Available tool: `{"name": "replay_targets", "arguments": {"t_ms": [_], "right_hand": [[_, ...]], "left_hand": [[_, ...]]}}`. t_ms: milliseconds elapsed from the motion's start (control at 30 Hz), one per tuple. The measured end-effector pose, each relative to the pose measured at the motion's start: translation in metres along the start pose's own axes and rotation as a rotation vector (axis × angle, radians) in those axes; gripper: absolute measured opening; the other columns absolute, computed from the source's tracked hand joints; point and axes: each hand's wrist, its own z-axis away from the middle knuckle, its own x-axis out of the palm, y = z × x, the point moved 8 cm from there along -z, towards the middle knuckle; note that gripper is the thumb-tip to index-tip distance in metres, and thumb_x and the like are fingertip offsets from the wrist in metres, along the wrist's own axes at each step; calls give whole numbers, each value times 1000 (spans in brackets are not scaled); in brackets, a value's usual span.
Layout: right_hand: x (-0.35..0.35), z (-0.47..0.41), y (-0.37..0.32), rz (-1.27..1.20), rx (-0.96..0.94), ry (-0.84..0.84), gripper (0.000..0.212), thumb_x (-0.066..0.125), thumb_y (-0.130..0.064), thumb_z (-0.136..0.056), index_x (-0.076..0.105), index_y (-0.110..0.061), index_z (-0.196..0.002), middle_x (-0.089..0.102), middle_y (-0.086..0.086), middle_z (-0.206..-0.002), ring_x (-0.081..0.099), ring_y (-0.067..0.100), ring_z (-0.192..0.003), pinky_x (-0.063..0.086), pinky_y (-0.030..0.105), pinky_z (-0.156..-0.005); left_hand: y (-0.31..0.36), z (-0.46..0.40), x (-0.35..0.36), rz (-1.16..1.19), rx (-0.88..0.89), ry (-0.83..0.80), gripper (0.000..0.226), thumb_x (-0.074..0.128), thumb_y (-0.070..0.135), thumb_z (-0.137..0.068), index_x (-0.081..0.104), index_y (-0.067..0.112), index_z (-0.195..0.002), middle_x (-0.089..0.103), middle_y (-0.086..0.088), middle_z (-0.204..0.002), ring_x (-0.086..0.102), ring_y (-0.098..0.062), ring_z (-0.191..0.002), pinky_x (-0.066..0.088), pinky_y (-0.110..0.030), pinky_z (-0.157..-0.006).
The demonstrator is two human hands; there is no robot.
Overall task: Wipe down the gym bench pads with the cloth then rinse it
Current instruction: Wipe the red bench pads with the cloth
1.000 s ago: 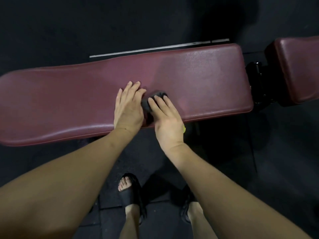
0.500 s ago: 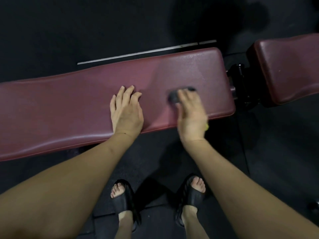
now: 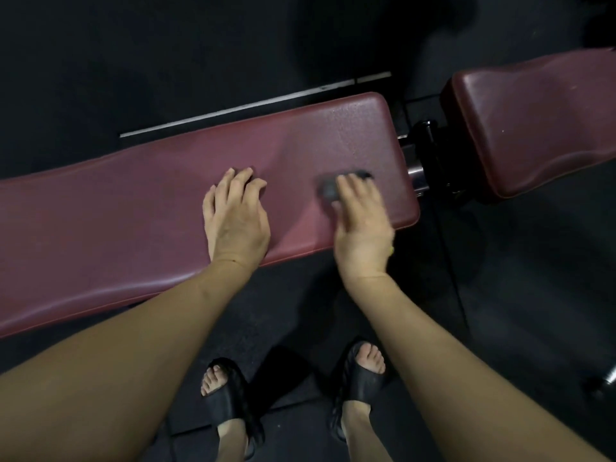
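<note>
Cloth [image 3: 330, 190], small, dark and blurred, lies on the long maroon bench pad [image 3: 133, 221] near its right end, mostly under the fingers of the right hand [image 3: 361, 225]. The right hand presses down on it with fingers laid straight and close together; blur keeps the edges of hand and cloth soft. A second ago the cloth sat at the middle of the pad, right beside the left hand; half a second ago it was already out toward the right end, and now it holds about that same place, well apart from the left hand. That reads as a wiping stroke reaching the end of this pad.

Left hand [image 3: 238, 221] rests on the pad's near middle, palm down, fingers slightly spread and a little bent at the tips, holding nothing. It has stayed put as a brace through the stroke.

By this view the task is in its wiping stage; the second maroon pad [image 3: 540, 128], to the far right and raised, is not being touched, and rinsing is not yet begun.

Between the two pads sits a black and silver metal hinge [image 3: 423, 161]. Below, a dark rubber floor [image 3: 516, 295], with a thin pale strip [image 3: 253, 105] beyond the bench. Two feet in black sandals [image 3: 230, 408] stand near the bench.
</note>
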Motion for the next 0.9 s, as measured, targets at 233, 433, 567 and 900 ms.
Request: {"name": "replay_targets", "arguments": {"t_ms": [233, 433, 567, 900], "right_hand": [[26, -42, -21, 30, -188, -237, 45, 68, -13, -98, 61, -13, -142, 59, 4, -148, 47, 25, -144, 40, 31, -115], [47, -116, -31, 6, -73, -280, 44, 45, -25, -110, 48, -25, -153, 44, -5, -160, 27, 20, -155, 40, 33, -111], [57, -124, -37, 4, -27, -275, 43, 44, -25, -110, 48, -23, -153, 43, -4, -161, 27, 20, -155, 37, 31, -114], [28, -148, 15, -49, -109, -225, 43, 52, -15, -102, 59, -16, -144, 55, 8, -151, 46, 31, -144, 32, 34, -121]], "left_hand": [[8, -30, -4, 12, 30, 43, 42, 40, 20, -98, 54, 21, -138, 49, 0, -150, 38, -22, -145, 22, -49, -123], [11, -33, 8, -35, 48, -48, 54, 29, 33, -104, 35, 24, -157, 25, 5, -168, 12, -18, -158, 7, -49, -128], [10, -34, 13, -100, 62, -79, 55, 25, 35, -105, 32, 27, -159, 20, 5, -170, 8, -17, -158, 8, -51, -127], [9, -35, 13, -147, 55, -136, 58, 21, 36, -103, 31, 26, -160, 17, 5, -171, 3, -17, -159, 7, -51, -127]]}}
